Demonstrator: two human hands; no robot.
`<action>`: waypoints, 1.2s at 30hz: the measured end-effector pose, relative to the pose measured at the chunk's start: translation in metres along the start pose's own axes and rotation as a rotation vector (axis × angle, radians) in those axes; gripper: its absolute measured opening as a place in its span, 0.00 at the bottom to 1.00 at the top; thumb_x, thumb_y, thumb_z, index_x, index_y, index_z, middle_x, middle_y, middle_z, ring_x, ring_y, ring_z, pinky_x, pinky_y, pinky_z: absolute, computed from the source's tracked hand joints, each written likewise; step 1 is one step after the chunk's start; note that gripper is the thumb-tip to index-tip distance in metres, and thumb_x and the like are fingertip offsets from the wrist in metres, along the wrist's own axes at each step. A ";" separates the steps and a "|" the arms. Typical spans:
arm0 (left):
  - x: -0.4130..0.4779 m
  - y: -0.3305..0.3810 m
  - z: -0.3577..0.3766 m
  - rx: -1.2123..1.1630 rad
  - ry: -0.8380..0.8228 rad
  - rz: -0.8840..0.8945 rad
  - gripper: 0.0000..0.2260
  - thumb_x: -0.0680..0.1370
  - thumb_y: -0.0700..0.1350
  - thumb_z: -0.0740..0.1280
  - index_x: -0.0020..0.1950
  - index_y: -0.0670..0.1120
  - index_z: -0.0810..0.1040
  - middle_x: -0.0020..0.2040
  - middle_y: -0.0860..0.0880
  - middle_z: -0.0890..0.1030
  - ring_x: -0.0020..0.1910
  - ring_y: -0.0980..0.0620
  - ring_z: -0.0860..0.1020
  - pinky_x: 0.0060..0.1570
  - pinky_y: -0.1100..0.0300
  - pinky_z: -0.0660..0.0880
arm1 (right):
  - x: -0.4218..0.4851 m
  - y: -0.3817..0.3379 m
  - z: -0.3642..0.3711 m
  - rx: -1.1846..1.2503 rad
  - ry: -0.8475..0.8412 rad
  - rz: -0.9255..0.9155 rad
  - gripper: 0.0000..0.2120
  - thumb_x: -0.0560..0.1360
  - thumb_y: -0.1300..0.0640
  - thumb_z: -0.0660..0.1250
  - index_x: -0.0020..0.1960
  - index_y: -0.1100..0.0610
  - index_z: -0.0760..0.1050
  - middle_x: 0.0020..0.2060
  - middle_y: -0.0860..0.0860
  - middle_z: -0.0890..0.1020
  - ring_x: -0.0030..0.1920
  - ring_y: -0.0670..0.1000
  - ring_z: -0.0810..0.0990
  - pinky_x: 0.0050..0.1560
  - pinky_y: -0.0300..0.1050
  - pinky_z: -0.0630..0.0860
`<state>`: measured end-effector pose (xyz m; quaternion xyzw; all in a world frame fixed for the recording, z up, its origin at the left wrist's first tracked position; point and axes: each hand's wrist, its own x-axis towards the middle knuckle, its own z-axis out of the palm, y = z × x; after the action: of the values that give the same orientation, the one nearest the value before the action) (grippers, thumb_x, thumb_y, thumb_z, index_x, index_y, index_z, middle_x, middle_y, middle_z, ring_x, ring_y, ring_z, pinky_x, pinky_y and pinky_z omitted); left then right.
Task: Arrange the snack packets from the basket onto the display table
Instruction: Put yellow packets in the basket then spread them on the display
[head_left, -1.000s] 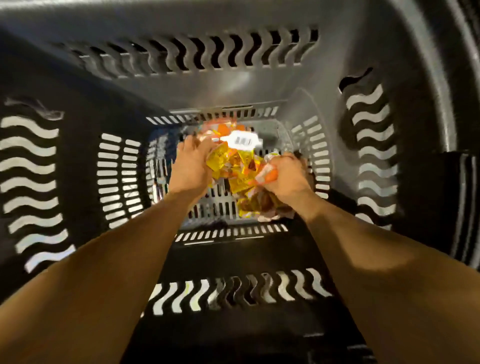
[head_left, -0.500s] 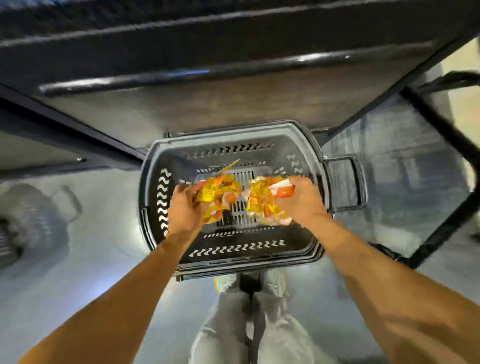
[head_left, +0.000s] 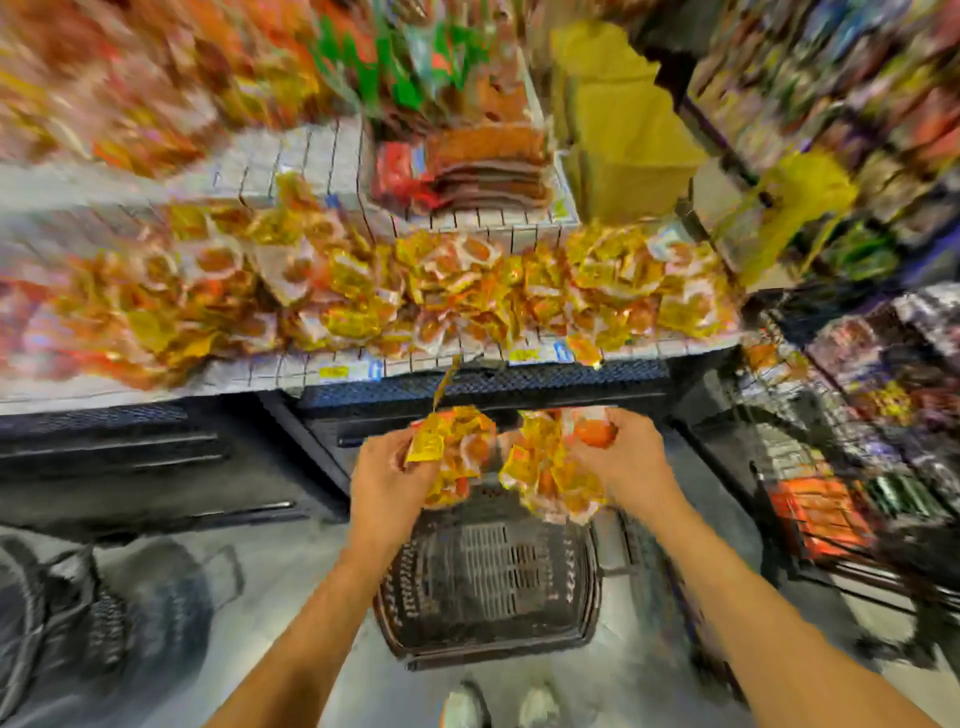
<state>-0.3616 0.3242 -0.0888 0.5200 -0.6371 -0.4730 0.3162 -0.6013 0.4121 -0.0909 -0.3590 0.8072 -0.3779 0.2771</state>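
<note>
My left hand (head_left: 387, 480) grips a bunch of yellow and orange snack packets (head_left: 457, 457). My right hand (head_left: 621, 460) grips a second bunch of the same packets (head_left: 545, 475). Both bunches hang in the air above the dark plastic basket (head_left: 488, 639), which stands on the floor in front of my feet; no packets show inside it. Just beyond and above my hands lies the display table (head_left: 291, 371), its white wire-grid shelf heaped with similar yellow-orange packets (head_left: 441, 291). The view is motion-blurred.
A higher tier holds red-brown packets (head_left: 483, 166) and yellow bags (head_left: 618, 130). Racks of goods (head_left: 852, 467) crowd the right side. A second basket (head_left: 98, 623) sits on the floor at the left. Dark panels run under the table.
Both hands have risen out of the basket with their bunches of packets. My view has swung up from the basket's inside to the display table.
</note>
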 end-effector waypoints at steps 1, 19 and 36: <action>0.002 0.012 -0.007 -0.019 0.011 0.007 0.13 0.75 0.42 0.71 0.34 0.56 0.76 0.29 0.57 0.75 0.33 0.60 0.69 0.32 0.57 0.73 | -0.001 -0.014 -0.011 0.003 0.017 -0.035 0.07 0.67 0.59 0.77 0.39 0.58 0.79 0.32 0.51 0.81 0.33 0.46 0.73 0.38 0.46 0.73; 0.111 0.163 -0.004 -0.022 0.117 0.256 0.01 0.73 0.50 0.73 0.42 0.55 0.82 0.42 0.45 0.82 0.42 0.52 0.79 0.42 0.53 0.76 | 0.115 -0.144 -0.109 0.057 -0.014 -0.355 0.12 0.70 0.56 0.73 0.48 0.63 0.79 0.30 0.54 0.72 0.28 0.49 0.66 0.27 0.44 0.63; 0.272 0.122 0.047 0.253 0.303 0.188 0.11 0.73 0.52 0.73 0.54 0.53 0.81 0.50 0.53 0.80 0.49 0.61 0.77 0.50 0.60 0.76 | 0.289 -0.155 -0.039 -0.234 -0.080 -0.490 0.09 0.74 0.53 0.72 0.49 0.51 0.72 0.40 0.49 0.76 0.40 0.52 0.76 0.40 0.55 0.76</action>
<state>-0.5188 0.0770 -0.0156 0.5591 -0.6823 -0.2738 0.3833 -0.7416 0.1296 0.0056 -0.5877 0.7229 -0.3235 0.1657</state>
